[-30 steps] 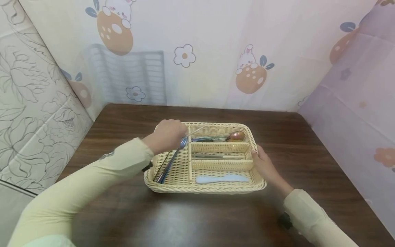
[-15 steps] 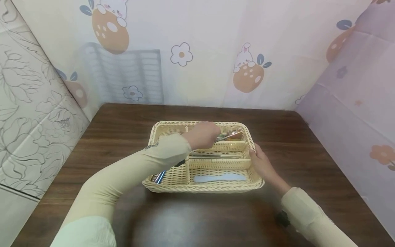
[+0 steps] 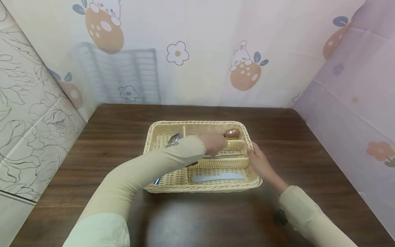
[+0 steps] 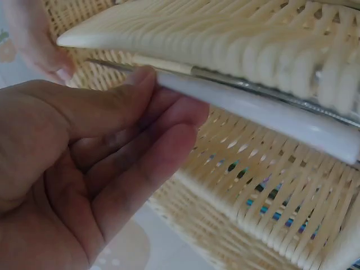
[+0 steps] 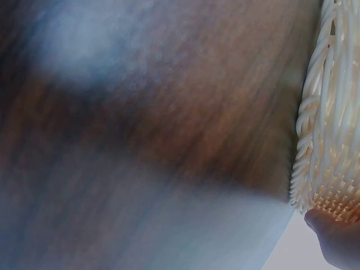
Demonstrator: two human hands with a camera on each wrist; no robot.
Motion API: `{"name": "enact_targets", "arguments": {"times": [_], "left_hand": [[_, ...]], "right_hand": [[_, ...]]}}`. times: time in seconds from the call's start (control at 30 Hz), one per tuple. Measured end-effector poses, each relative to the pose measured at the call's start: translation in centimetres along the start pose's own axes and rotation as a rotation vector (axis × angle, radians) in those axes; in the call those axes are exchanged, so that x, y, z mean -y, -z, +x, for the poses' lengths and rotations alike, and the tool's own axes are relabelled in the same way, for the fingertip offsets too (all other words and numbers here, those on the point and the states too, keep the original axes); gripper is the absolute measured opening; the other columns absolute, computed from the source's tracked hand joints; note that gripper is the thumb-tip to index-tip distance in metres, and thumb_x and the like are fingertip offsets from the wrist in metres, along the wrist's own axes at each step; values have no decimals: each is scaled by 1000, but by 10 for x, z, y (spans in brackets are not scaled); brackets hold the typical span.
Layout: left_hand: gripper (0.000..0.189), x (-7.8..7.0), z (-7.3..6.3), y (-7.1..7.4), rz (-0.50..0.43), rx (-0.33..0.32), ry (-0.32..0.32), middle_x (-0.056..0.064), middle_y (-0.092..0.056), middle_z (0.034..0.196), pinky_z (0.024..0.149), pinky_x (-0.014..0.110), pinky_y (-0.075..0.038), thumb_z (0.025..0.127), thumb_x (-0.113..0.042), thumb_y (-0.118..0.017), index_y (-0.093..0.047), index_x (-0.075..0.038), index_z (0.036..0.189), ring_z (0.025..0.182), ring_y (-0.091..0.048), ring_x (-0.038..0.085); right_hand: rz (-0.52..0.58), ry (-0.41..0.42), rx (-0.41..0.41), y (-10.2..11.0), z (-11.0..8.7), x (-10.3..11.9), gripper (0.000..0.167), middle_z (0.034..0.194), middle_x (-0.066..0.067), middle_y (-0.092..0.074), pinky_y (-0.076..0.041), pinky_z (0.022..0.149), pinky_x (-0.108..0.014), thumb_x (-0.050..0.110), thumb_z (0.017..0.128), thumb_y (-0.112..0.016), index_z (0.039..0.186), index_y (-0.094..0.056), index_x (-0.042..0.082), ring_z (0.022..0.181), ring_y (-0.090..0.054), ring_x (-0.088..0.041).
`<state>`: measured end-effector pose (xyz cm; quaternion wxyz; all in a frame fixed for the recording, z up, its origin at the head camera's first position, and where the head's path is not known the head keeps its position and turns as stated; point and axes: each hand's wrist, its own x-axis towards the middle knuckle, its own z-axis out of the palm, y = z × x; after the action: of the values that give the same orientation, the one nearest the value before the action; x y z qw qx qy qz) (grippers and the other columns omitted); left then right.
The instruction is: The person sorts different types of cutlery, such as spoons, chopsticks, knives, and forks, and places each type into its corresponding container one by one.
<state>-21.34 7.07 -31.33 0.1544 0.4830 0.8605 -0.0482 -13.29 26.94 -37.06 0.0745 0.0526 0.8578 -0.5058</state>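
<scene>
A pale wicker cutlery basket (image 3: 201, 189) with divided compartments stands on the table. My left hand (image 3: 213, 143) is low over the middle compartment. In the left wrist view its thumb and fingertips pinch one end of a smooth white chopstick (image 4: 253, 115). Beside that lie metal chopsticks (image 4: 247, 84) with beige ends, along the woven divider (image 4: 197, 45). My right hand (image 3: 260, 164) grips the basket's right rim; only part of it (image 5: 337, 239) shows in the right wrist view. A pale blue knife (image 3: 217, 177) lies in the front compartment.
Copper-coloured and gold spoons (image 3: 232, 133) lie in the back compartment. The left compartment holds a dark metal utensil head (image 3: 175, 138) and blue handles (image 3: 156, 181), partly hidden by my left sleeve (image 3: 166, 156). The brown wooden table (image 3: 123, 118) backs onto patterned cloth walls (image 3: 197, 82).
My left hand has moved right from the left compartment, over the back compartment, then down and nearer to the middle one, carrying the chopstick. My right hand has stayed on the rim.
</scene>
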Motion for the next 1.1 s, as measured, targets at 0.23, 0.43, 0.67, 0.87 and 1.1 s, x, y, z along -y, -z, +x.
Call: {"name": "enact_targets", "arguments": {"times": [0.23,0.43,0.67,0.87,1.1], "left_hand": [[14,1,5,-13,-53,51,-73,-3,-54,72,58,22,-42,89,1,-56,-55,-11,83,64,-47,11],[13,5,6,-18,-71,30,-91,-4,-53,69,59,23,-42,90,1,-56,-54,-11,83,64,-47,12],[26,13,12,-25,-93,44,-56,-5,-48,61,53,22,-36,89,3,-55,-48,-16,71,57,-42,12],[29,15,-2,-19,-183,40,-12,-4,-43,57,47,20,-33,89,5,-53,-47,-14,68,50,-37,9],[32,43,-55,1,-402,-212,-21,-4,-43,54,49,19,-35,80,10,-56,-49,-11,58,49,-36,7]], "right_hand": [[-10,12,-2,-2,-2,2,55,146,-29,-28,-25,106,-54,30,104,-24,152,-7,7,131,-34,-41],[3,16,-3,-4,-1,2,55,145,-31,-29,-28,105,-52,29,105,-24,152,-7,7,128,-38,-42],[3,31,18,-8,4,4,54,146,-31,-27,-26,106,-52,27,105,-24,152,-7,6,130,-35,-42],[-20,68,28,-9,6,5,54,146,-32,-25,-24,107,-53,24,105,-24,151,-9,2,133,-30,-44],[-62,82,-22,1,7,2,53,146,-32,-28,-19,108,-55,24,105,-25,150,-12,1,134,-27,-44]]}}
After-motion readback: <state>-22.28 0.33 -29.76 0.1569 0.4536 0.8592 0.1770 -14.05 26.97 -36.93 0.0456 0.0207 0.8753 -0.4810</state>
